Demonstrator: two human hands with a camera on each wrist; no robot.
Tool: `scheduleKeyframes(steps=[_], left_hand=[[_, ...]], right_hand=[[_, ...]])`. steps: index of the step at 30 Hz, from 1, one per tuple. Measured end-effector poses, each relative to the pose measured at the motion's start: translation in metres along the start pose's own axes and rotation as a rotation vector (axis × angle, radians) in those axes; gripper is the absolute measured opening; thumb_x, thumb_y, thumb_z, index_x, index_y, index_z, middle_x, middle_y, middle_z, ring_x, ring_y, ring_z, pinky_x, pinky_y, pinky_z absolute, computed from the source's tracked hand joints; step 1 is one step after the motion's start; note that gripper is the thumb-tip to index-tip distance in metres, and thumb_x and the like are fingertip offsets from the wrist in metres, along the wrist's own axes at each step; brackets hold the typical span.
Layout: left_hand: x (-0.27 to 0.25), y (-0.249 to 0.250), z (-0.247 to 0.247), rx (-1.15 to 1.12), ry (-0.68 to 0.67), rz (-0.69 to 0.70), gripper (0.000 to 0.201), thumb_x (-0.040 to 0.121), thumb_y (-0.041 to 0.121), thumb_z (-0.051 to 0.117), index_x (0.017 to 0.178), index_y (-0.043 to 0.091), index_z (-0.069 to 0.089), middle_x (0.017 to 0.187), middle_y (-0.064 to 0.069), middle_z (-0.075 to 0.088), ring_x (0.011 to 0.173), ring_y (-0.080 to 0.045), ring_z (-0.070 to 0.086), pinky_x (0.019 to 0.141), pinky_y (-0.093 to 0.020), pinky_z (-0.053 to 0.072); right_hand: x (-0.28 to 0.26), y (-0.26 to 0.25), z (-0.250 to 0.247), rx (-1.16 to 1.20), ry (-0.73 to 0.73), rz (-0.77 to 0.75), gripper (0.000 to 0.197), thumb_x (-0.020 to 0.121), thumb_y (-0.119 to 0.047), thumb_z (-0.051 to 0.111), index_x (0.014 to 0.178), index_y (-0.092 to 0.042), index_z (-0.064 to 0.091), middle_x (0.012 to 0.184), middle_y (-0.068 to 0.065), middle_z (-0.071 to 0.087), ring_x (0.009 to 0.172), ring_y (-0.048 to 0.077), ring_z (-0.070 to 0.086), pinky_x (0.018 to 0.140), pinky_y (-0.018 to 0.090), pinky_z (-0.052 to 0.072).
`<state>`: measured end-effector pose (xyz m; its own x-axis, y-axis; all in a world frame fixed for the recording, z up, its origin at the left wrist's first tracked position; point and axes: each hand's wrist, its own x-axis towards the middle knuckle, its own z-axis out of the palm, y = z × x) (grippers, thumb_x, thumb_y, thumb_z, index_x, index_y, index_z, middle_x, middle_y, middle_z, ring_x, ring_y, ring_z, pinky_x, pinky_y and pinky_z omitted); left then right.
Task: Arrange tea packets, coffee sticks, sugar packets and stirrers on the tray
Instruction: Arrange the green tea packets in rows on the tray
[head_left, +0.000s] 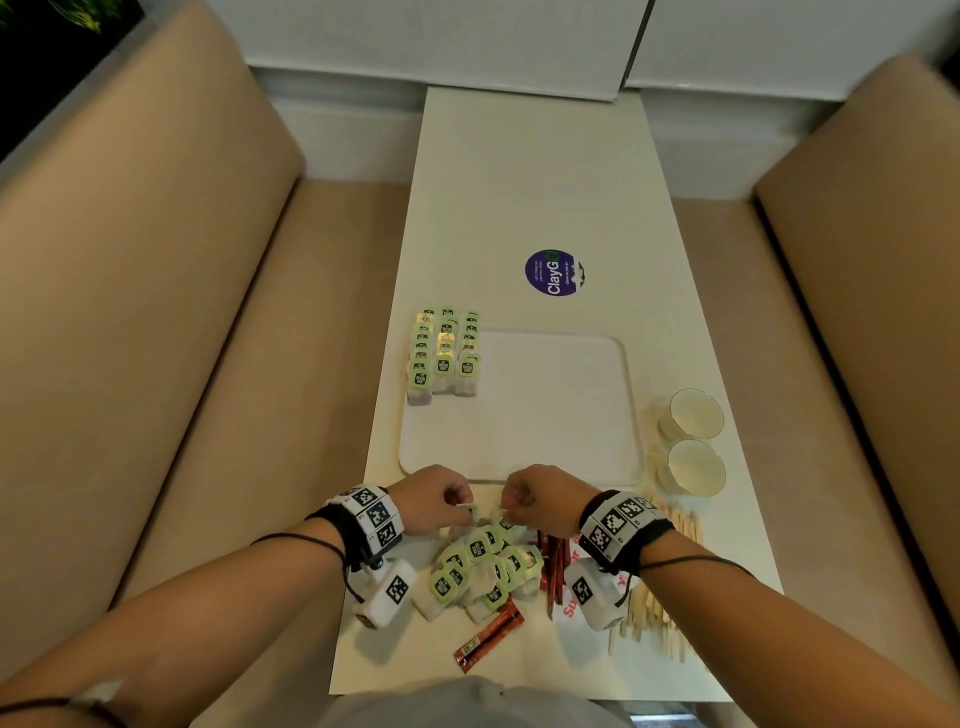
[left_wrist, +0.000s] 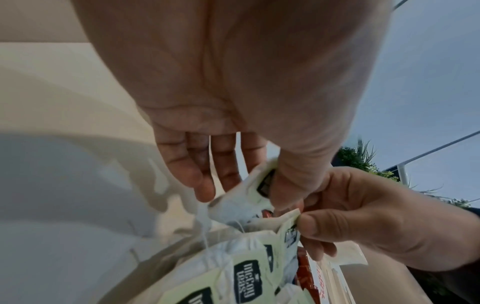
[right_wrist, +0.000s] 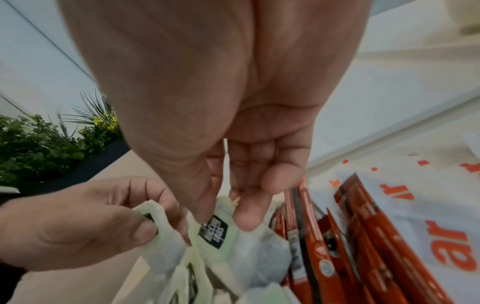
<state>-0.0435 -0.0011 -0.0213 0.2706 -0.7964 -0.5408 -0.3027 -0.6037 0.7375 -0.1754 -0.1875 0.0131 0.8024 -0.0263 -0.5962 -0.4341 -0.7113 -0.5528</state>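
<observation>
Surface (head_left: 519, 208): tray (head_left: 597, 415) laid, tea rows (head_left: 444, 353) at its left.
Left grip (head_left: 431, 499): pinched on a tea tag (left_wrist: 259, 185).
Right grip (head_left: 540, 499): pinched on another tag (right_wrist: 215, 230).

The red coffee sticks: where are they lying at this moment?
In the head view, the red coffee sticks lie on the table near the person, just right of the loose tea packet pile, short of the tray.
</observation>
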Motion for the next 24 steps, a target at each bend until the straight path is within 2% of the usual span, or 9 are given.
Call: scheduleKeyframes(steps=[3,5,8,12,15,17,18,21,24], left_hand=[[-0.001,0.007,-0.003,-0.098,0.025,-0.009,0.020,0.084,0.023,0.068,0.067,0.032,0.062,0.092,-0.008,0.074,0.086,-0.019,0.070,0.076,-0.036,0.054],[-0.001,0.012,-0.007,-0.208,0.027,-0.022,0.022,0.090,0.017,0.062,0.070,0.026,0.058,0.104,-0.007,0.076,0.097,-0.008,0.071,0.076,-0.030,0.055],[0.000,0.021,-0.017,-0.400,0.040,-0.049,0.016,0.091,0.005,0.052,0.076,0.008,0.055,0.110,-0.004,0.075,0.085,0.005,0.067,0.070,-0.017,0.048],[0.000,0.024,-0.031,-0.725,0.162,-0.085,0.014,0.087,0.004,0.050,0.075,0.006,0.058,0.090,-0.017,0.062,0.096,-0.032,0.067,0.083,-0.040,0.054],[-0.004,0.030,-0.037,-0.945,0.138,-0.115,0.019,0.092,0.004,0.044,0.078,0.011,0.055,0.083,-0.014,0.058,0.076,-0.026,0.064,0.069,-0.041,0.060],[-0.006,0.032,-0.044,-1.042,0.105,-0.108,0.007,0.086,0.010,0.051,0.086,0.009,0.058,0.089,-0.018,0.062,0.080,-0.033,0.066,0.070,-0.046,0.060],[-0.007,0.031,-0.046,-1.079,0.092,-0.096,0.016,0.079,0.012,0.055,0.093,0.007,0.059,0.093,-0.020,0.064,0.083,-0.035,0.066,0.070,-0.047,0.060],[-0.007,0.030,-0.055,-1.011,0.075,-0.073,0.043,0.068,0.007,0.059,0.111,0.008,0.057,0.094,-0.018,0.068,0.084,-0.032,0.069,0.068,-0.042,0.060],[-0.007,0.031,-0.059,-0.805,0.111,-0.025,0.031,0.076,-0.001,0.069,0.105,0.010,0.062,0.085,-0.007,0.073,0.082,-0.024,0.070,0.071,-0.036,0.059]], right_hand=[[-0.001,-0.005,-0.009,0.015,0.011,-0.036,0.005,0.093,-0.025,0.067,0.094,-0.029,0.064,0.101,-0.007,0.068,0.085,0.009,0.062,0.080,0.024,0.050],[-0.001,-0.009,-0.015,0.028,0.032,-0.052,0.005,0.095,-0.026,0.067,0.099,-0.026,0.067,0.102,-0.007,0.069,0.081,0.006,0.061,0.076,0.022,0.047],[0.000,-0.018,-0.027,0.085,0.059,-0.084,0.006,0.096,-0.027,0.066,0.101,-0.025,0.068,0.098,-0.010,0.070,0.075,0.002,0.062,0.070,0.019,0.046],[0.007,-0.033,-0.038,0.156,0.100,-0.135,0.007,0.097,-0.023,0.065,0.101,-0.024,0.069,0.087,-0.013,0.070,0.069,-0.002,0.061,0.064,0.012,0.042],[0.018,-0.045,-0.044,0.198,0.160,-0.171,0.009,0.097,-0.020,0.064,0.102,-0.023,0.070,0.084,-0.015,0.068,0.069,-0.006,0.058,0.068,0.013,0.043],[0.025,-0.052,-0.048,0.217,0.195,-0.188,0.011,0.098,-0.019,0.063,0.104,-0.023,0.071,0.089,-0.012,0.070,0.072,-0.005,0.059,0.073,0.016,0.046],[0.029,-0.056,-0.049,0.231,0.205,-0.193,0.012,0.098,-0.018,0.063,0.104,-0.024,0.071,0.091,-0.009,0.071,0.073,-0.003,0.061,0.075,0.017,0.047],[0.039,-0.064,-0.051,0.271,0.243,-0.195,0.015,0.098,-0.018,0.063,0.107,-0.025,0.073,0.096,-0.006,0.073,0.080,0.007,0.068,0.075,0.016,0.051],[0.049,-0.070,-0.051,0.289,0.294,-0.183,0.016,0.099,-0.019,0.062,0.107,-0.024,0.075,0.091,-0.010,0.072,0.077,0.004,0.067,0.071,0.013,0.048]])
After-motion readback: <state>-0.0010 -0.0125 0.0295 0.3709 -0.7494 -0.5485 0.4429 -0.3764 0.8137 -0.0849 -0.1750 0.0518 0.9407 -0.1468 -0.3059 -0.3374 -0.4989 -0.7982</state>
